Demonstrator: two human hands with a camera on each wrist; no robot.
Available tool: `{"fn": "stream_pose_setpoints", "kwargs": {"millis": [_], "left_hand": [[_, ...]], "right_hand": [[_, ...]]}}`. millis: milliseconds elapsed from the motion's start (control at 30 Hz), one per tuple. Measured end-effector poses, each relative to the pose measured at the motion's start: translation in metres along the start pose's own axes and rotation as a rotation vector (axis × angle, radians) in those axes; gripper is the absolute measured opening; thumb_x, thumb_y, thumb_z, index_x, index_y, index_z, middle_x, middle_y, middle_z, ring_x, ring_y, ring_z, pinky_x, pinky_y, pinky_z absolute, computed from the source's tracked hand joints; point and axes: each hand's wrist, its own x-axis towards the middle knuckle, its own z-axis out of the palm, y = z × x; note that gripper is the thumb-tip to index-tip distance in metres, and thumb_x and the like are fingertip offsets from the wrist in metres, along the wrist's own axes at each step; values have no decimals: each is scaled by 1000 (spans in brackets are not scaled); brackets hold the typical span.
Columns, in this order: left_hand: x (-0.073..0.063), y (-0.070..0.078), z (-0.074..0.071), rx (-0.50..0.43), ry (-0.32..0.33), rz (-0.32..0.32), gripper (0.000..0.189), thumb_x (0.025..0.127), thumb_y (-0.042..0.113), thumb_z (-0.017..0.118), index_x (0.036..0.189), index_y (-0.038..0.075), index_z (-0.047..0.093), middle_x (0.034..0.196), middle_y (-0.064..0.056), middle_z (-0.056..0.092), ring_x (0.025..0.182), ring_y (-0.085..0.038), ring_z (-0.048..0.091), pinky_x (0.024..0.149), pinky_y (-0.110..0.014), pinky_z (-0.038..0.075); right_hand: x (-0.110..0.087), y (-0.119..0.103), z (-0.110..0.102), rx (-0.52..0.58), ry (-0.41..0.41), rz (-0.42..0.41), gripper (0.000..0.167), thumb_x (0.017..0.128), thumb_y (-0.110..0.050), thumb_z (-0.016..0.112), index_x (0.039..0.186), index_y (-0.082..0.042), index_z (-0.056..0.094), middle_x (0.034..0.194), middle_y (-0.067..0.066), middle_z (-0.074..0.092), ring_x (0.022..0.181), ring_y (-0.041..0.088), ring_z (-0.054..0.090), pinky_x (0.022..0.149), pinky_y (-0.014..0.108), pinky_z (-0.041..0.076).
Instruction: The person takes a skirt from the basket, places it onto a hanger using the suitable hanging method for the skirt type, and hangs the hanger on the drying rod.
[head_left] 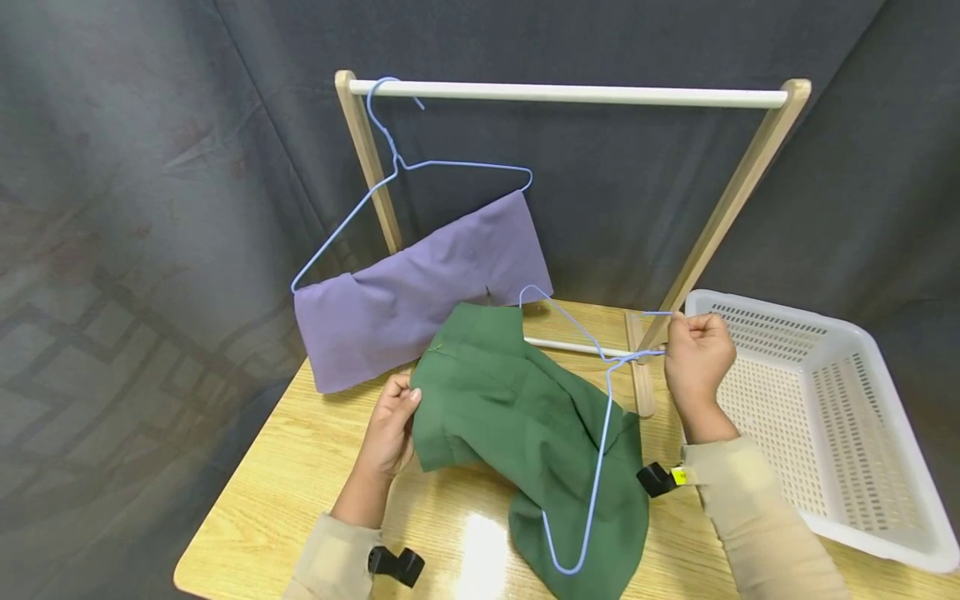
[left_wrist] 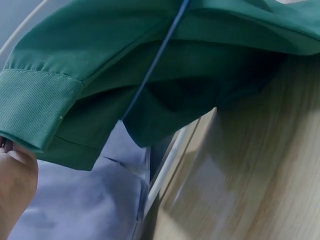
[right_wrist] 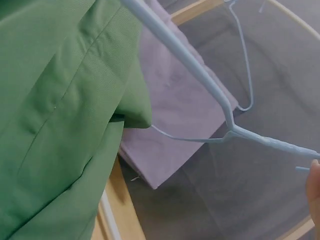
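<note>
My left hand (head_left: 388, 427) pinches the stitched hem of a green cloth garment (head_left: 480, 400), its thumb on the near side. In the left wrist view, the garment (left_wrist: 35, 105) spreads rightward from that hand (left_wrist: 17, 185). Raised to the right, my right hand (head_left: 699, 357) grips a light-blue wire hanger (head_left: 602, 450) by its hook end, so the hanger lies sideways. The green cloth passes through this hanger, and folds hide part of the bottom bar. In the right wrist view, only a fingertip (right_wrist: 313, 182) shows beside the hanger's twisted neck (right_wrist: 270, 142).
A wooden rack (head_left: 731, 204) with a white rod (head_left: 570, 93) stands at the back. On its left end hangs another blue hanger (head_left: 341, 232) with a folded purple cloth (head_left: 420, 308). A white plastic basket (head_left: 892, 400) sits on the table's (head_left: 255, 508) right side.
</note>
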Motion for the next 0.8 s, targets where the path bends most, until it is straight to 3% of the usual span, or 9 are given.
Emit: {"fn": "stream_pose_setpoints", "kwargs": {"millis": [133,400,600,800], "left_hand": [[-1,-2,-2,-18,18,10,24,91,-7,26,96,5,45,86,0,52,71,-8,53,61,-18,46],[-5,-10,-9,-50,62,0,27,90,-8,26,93,7,48,88,0,50,75,-7,50,64,-17,44],[-10,-19,-16,-99,65,-28,25,90,-7,26,92,7,46,85,2,52,74,-7,51,65,-17,44],[-15,-29,-23,-52,120,-87,18,91,-3,30,92,9,43,86,4,51,76,-6,51,65,-17,44]], "right_hand": [[4,-7,-3,40,-12,5,30,78,-2,56,57,-17,40,42,-16,39,36,-5,36,36,11,29],[10,-30,-5,237,-65,-25,27,78,4,51,57,-11,42,40,-8,43,32,1,46,36,13,40],[12,-39,-3,318,-79,-32,27,79,3,52,58,-12,44,40,-5,45,32,3,46,34,14,38],[15,-48,-2,355,-86,-66,27,79,3,54,58,-11,45,40,-3,45,32,5,47,34,14,38]]}}
